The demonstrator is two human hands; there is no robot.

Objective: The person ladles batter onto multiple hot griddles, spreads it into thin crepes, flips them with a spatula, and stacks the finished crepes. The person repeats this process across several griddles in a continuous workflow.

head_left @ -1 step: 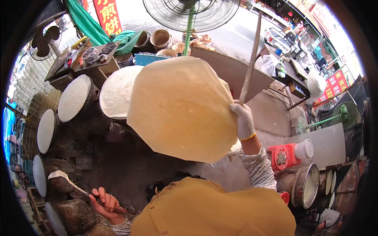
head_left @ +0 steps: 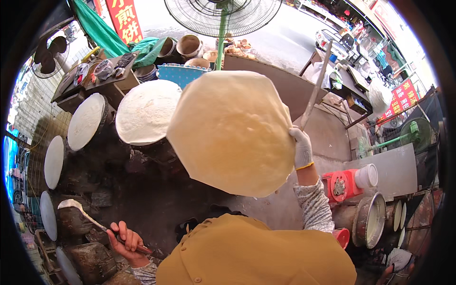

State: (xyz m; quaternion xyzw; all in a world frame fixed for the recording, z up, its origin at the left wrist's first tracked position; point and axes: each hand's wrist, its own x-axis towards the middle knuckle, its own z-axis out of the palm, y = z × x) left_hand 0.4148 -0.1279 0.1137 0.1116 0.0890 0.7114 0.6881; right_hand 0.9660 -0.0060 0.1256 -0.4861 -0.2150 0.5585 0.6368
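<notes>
Head view: the white-gloved right hand [head_left: 303, 149] holds up a broad, thin, pale-yellow, many-sided sheet [head_left: 232, 135].

The sheet hangs in the air left of that hand, pinched at its right edge; a long, weathered wooden stick [head_left: 317, 88] rises from the same grip. The bare left hand [head_left: 127, 244] loosely grasps the reddish-brown handle of a slim, white-smeared spatula [head_left: 87, 215]. Ahead of it lie large, flat, white-topped rounds [head_left: 148, 111]. The sheet seems finished and free; the rounds appear not yet lifted.
</notes>
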